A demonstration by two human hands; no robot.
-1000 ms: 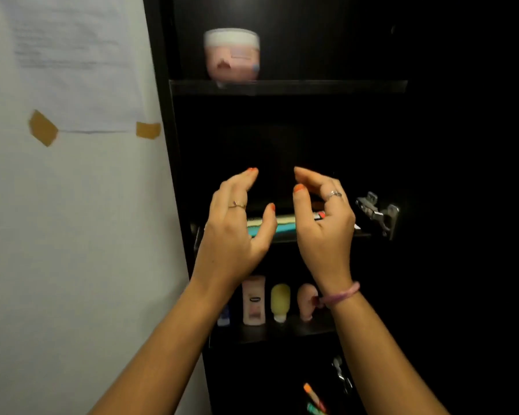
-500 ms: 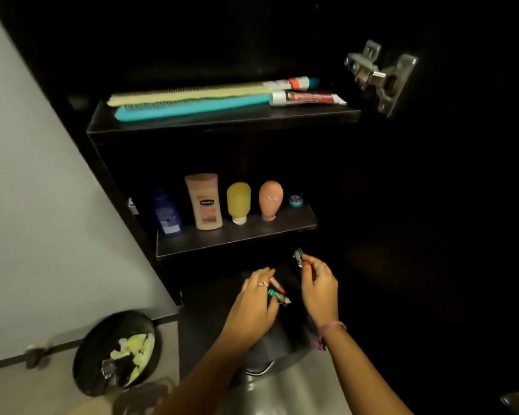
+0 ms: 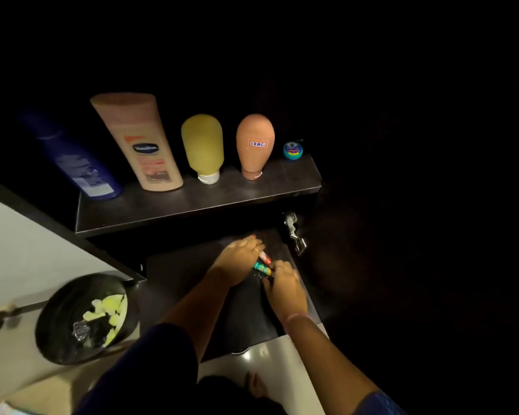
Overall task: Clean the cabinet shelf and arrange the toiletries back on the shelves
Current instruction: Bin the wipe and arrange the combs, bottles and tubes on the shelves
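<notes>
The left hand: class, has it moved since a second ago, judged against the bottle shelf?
Yes. The left hand was raised above the bottle shelf; now it is below it, gripping small tubes.

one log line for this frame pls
stage: gathering small tubes off bottom shelf | left hand: on tubes | right hand: on tubes | upper shelf: bottles standing

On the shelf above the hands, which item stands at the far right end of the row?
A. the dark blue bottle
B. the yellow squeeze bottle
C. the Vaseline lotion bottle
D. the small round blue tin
D: the small round blue tin sits at the right end of the shelf, just right of the orange-brown squeeze bottle.
</notes>
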